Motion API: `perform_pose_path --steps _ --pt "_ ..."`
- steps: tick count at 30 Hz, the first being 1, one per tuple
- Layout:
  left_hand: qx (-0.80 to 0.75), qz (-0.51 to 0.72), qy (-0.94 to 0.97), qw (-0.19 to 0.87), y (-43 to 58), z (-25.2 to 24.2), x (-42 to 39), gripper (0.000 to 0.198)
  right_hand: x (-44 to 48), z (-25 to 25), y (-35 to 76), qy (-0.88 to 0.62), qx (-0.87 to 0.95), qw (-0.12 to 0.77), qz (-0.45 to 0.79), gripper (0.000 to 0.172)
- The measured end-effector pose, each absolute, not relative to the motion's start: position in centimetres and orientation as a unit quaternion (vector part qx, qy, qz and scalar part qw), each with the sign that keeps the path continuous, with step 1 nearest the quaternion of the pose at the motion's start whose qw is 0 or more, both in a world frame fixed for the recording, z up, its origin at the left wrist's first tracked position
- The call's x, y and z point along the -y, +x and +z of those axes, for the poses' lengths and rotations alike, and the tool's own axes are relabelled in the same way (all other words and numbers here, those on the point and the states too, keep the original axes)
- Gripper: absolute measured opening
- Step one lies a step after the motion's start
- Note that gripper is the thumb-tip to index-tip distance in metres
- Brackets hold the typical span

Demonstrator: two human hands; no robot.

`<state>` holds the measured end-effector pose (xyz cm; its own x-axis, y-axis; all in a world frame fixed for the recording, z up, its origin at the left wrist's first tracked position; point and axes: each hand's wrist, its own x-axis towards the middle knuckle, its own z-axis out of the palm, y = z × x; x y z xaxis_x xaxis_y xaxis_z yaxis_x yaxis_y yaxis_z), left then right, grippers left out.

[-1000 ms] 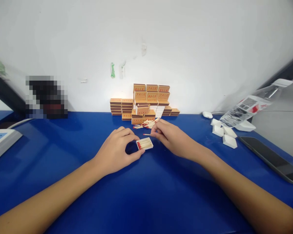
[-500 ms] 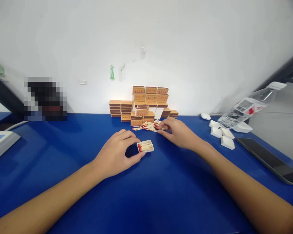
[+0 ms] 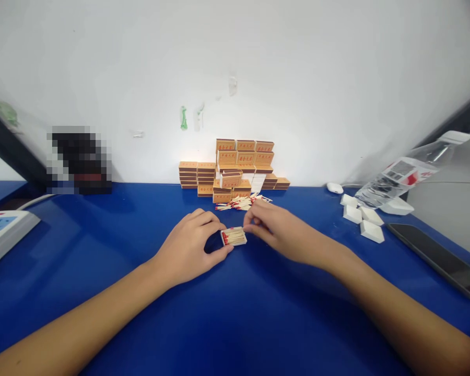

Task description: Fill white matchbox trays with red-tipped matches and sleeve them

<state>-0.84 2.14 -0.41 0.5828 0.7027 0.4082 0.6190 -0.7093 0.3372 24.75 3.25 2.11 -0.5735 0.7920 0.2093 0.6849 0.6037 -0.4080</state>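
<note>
My left hand (image 3: 194, 245) grips the left end of a small white matchbox tray (image 3: 241, 243) on the blue table, thumb on the near side and fingers on the far side. Red-headed matches (image 3: 233, 238) lie in it side by side, heads to the left. Just past the tray's right end, the fingertips of my right hand (image 3: 276, 227) are pinched together on a match (image 3: 235, 228), its red head over the tray's far edge. A loose heap of matches (image 3: 241, 202) lies behind, partly covered by my right hand.
Stacked matchboxes (image 3: 246, 157) stand against the wall behind the heap. To the right are several white blocks (image 3: 372, 231), a tilted clear bottle (image 3: 403, 172), a white earbud case (image 3: 334, 188) and a phone (image 3: 438, 258). A power strip (image 3: 11, 235) sits at the left.
My right hand has come from the match heap toward me and left to the tray, with a match in its fingers. My left hand keeps its grip on the tray.
</note>
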Motion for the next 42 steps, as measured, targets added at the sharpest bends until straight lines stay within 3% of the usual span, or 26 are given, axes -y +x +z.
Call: perform_pose_path --steps 9,19,24,29,31,36,42 --pt "-0.356 0.294 0.884 0.074 -0.8 -0.4 -2.1 0.021 -3.5 3.1 25.4 -0.411 0.866 0.257 0.125 0.01" --pt "-0.346 0.265 0.896 0.084 -0.7 -0.4 -2.0 0.021 -2.5 1.9 23.7 -0.399 0.888 0.164 0.156 0.013" --pt "-0.339 0.271 0.898 0.077 -0.7 -0.3 -2.0 0.021 -3.2 2.2 24.5 -0.39 0.886 0.201 0.152 0.014" --pt "-0.354 0.378 0.855 -0.002 -0.7 0.2 -1.7 0.023 -6.3 2.6 28.1 -0.49 0.826 0.273 0.051 0.018" --pt "-0.364 0.382 0.849 -0.013 -0.8 0.3 -1.7 0.024 -7.5 2.4 29.7 -0.532 0.809 0.249 0.037 0.017" --pt "-0.381 0.263 0.885 0.045 -0.9 -0.2 -2.1 0.026 -8.4 1.6 31.0 -0.524 0.829 0.16 0.109 0.023" --pt "-0.384 0.266 0.883 0.049 -0.9 -0.3 -2.2 0.027 -8.1 1.2 30.6 -0.504 0.839 0.131 0.159 0.021"
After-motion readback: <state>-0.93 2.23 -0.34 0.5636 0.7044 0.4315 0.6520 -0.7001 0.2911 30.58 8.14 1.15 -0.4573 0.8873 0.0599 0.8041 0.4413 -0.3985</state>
